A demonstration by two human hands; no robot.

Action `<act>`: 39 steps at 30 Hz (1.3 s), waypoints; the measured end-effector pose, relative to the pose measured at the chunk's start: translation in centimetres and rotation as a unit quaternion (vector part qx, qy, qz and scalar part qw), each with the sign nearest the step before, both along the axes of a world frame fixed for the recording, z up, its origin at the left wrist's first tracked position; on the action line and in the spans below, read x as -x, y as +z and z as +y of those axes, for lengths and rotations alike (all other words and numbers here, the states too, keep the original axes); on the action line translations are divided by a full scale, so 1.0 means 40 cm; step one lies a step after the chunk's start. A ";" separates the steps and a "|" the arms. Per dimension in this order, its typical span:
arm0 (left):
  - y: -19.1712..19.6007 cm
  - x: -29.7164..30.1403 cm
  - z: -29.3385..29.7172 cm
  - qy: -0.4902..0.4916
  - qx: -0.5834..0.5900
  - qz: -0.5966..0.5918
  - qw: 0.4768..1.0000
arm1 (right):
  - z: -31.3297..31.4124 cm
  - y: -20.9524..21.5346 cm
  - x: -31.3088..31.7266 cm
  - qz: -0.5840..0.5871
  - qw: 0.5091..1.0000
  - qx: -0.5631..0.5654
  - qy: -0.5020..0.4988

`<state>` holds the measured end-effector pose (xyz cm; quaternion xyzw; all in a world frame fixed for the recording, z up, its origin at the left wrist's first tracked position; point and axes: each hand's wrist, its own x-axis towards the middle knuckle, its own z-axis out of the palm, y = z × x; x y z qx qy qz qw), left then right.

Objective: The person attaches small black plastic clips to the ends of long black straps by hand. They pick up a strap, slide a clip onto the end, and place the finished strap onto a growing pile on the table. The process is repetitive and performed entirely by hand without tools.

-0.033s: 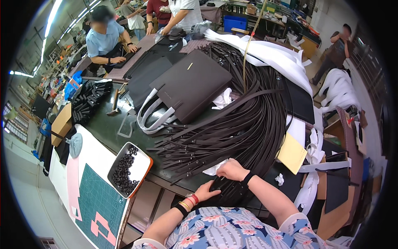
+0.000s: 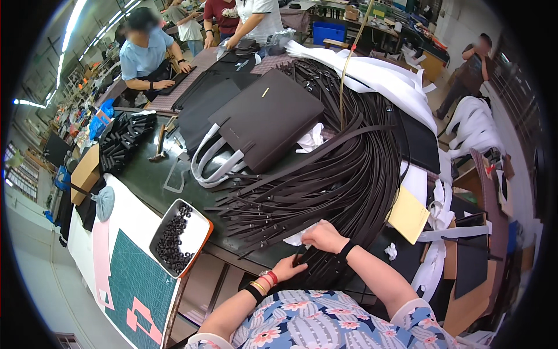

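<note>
Holding white wad (image 2: 294, 238), right fingers (image 2: 311, 235) over dark straps (image 2: 343, 180)

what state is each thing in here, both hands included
right grip, closed on white wad
white wad, crumpled
left grip, at the dark straps, closure unclear
dark straps, loosely bunched, ends fanned out
brown bag, lying down, handles in pale wrapping
tray, uncovered, part-filled with black pieces
cutting mat, flat, pink cutout on top
hammer, lying down

Pink cutout (image 2: 154, 334) on green cutting mat (image 2: 132, 259); white tray (image 2: 199, 231) holding black pieces (image 2: 169, 243); hammer (image 2: 160, 141); blue bin (image 2: 326, 34).
</note>
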<state>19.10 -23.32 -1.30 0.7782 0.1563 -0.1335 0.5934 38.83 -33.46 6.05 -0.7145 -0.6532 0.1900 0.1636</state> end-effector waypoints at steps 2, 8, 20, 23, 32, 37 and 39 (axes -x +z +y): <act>-0.034 -0.009 0.010 0.010 0.063 0.036 0.997 | 0.006 -0.020 -0.004 0.007 0.999 -0.030 -0.012; -0.069 0.003 -0.012 -0.071 -0.120 -0.054 0.989 | 0.003 -0.130 0.017 -0.119 0.980 0.157 -0.003; -0.041 0.032 0.056 0.048 0.006 -0.017 0.999 | -0.003 -0.080 0.005 -0.094 0.994 0.056 0.022; 0.045 0.063 0.090 0.142 0.133 0.002 0.981 | 0.007 -0.029 -0.001 -0.058 0.997 0.054 0.023; 0.141 0.072 0.131 0.164 0.227 0.020 0.960 | 0.100 0.062 0.141 0.094 0.985 -0.024 0.140; 0.226 0.161 0.266 0.249 -0.331 -0.106 0.904 | 0.073 0.045 0.159 0.048 0.989 -0.125 0.061; 0.203 0.259 0.373 0.386 -0.407 -0.086 0.823 | 0.063 0.046 0.158 0.064 0.987 -0.140 0.048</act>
